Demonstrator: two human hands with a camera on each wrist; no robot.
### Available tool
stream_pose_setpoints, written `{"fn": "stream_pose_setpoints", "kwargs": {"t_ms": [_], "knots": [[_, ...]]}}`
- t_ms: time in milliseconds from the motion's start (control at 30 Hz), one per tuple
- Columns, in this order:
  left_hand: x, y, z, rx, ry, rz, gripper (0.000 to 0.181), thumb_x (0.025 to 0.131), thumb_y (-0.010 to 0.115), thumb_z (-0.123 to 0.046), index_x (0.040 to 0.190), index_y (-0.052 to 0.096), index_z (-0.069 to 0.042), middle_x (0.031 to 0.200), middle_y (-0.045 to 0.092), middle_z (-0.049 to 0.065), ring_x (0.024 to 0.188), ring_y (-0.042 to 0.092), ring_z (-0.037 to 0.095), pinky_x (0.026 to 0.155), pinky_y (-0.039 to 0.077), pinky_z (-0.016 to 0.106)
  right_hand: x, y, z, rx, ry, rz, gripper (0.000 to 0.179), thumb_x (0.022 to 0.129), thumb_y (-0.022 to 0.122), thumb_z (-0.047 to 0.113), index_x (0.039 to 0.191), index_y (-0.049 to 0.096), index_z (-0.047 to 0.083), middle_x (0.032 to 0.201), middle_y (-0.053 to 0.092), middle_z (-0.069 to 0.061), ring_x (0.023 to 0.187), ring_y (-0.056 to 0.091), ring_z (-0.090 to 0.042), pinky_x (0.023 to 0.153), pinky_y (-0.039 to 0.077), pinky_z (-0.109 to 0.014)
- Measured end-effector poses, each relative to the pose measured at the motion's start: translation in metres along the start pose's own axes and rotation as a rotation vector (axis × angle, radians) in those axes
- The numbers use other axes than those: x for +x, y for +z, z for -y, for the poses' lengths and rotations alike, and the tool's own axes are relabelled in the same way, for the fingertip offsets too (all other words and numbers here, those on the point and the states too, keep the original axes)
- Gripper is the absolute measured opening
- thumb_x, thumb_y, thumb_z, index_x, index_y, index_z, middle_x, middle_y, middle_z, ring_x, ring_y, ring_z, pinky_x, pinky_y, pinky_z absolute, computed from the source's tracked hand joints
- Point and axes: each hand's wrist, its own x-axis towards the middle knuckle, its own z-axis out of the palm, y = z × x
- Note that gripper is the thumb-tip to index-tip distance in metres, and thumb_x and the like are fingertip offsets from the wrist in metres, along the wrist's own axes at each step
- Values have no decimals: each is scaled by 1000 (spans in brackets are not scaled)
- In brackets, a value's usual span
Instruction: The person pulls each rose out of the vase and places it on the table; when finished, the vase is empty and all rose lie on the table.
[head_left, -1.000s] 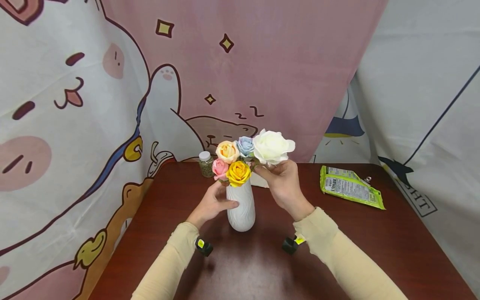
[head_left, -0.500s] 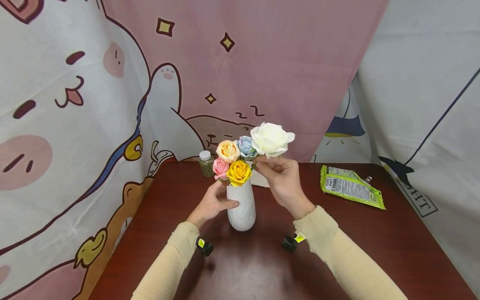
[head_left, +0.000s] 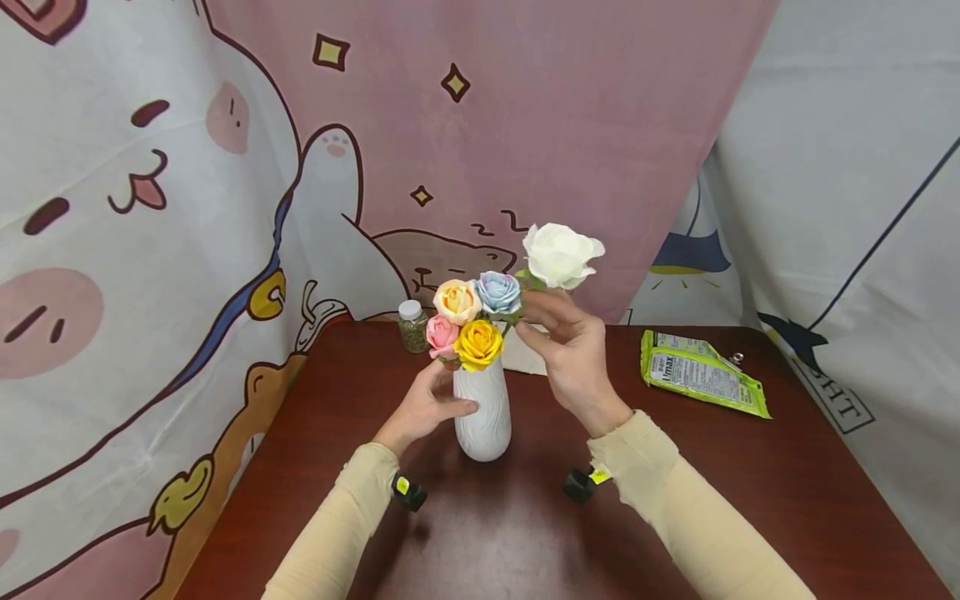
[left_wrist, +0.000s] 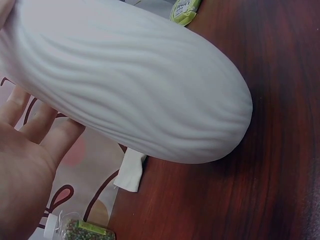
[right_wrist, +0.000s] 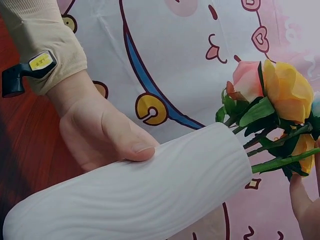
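Note:
A white vase (head_left: 482, 421) with a wavy surface stands upright on the table, and my left hand (head_left: 425, 408) grips it around its upper side. In the left wrist view the fingers lie behind the vase wall. Pink (head_left: 442, 333), yellow (head_left: 480, 344), peach (head_left: 457, 302) and light blue (head_left: 498, 292) artificial roses cluster over its mouth. Higher, to the right of them, is a large white rose (head_left: 562, 254). My right hand (head_left: 577, 358) pinches below this bloom, its fingertips partly hidden by leaves. The right wrist view shows a green stem (right_wrist: 280, 162) running out of the vase mouth.
Behind the vase at left stands a small white-capped jar (head_left: 413, 331) of green bits. A white cloth (head_left: 523, 357) lies behind the vase. A green packet (head_left: 701, 375) lies on the table's right side. Printed curtains enclose the back and sides.
The white rose has moved up and slightly right, away from the blue rose, which now shows more fully. My right hand has shifted with it; my left hand and the vase stay put.

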Motion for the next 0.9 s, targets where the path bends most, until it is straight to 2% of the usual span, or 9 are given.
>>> {"fn": "stream_pose_setpoints", "kwargs": {"t_ms": [100, 267, 367, 533, 667, 900], "knots": [[0, -1, 1, 6, 6, -3, 80, 84, 87, -3, 153, 50, -18, 141, 62, 12, 127, 61, 35, 97, 60, 49, 1, 1, 1, -7, 11, -5, 43, 89, 67, -21, 129, 70, -5, 126, 66, -8, 101, 73, -18, 85, 61, -27], [0, -1, 1, 11, 0, -5, 78, 84, 87, -6, 152, 51, -18, 140, 61, 12, 128, 60, 35, 98, 59, 50, 2, 2, 1, 5, 26, -11, 48, 88, 66, -23, 131, 69, -3, 128, 66, -7, 103, 73, -18, 85, 63, -31], [0, -1, 1, 16, -7, -6, 77, 84, 87, -6, 151, 52, -18, 139, 61, 11, 129, 60, 36, 99, 58, 51, 3, 2, -1, -1, 10, -12, 48, 87, 66, -23, 130, 70, -2, 128, 65, -8, 102, 73, -18, 83, 63, -29], [0, -1, 1, 21, -7, -9, 78, 83, 88, -6, 151, 51, -17, 139, 61, 11, 128, 59, 34, 100, 58, 52, 4, 4, -3, -11, -17, -29, 48, 86, 66, -25, 131, 67, -9, 127, 65, -9, 102, 73, -18, 80, 62, -26], [0, -1, 1, 13, 14, -5, 76, 82, 88, -4, 149, 52, -12, 133, 61, 13, 123, 62, 32, 99, 58, 50, 5, 6, -4, -18, -37, -58, 47, 85, 66, -25, 131, 65, -14, 125, 65, -9, 99, 73, -17, 77, 61, -24], [0, -1, 0, 16, 26, -4, 76, 82, 87, -3, 149, 52, -10, 130, 62, 13, 118, 63, 28, 98, 59, 49, 6, 9, -4, -39, -64, -98, 44, 84, 68, -26, 126, 68, -13, 120, 70, -7, 94, 74, -15, 76, 62, -24]]}}
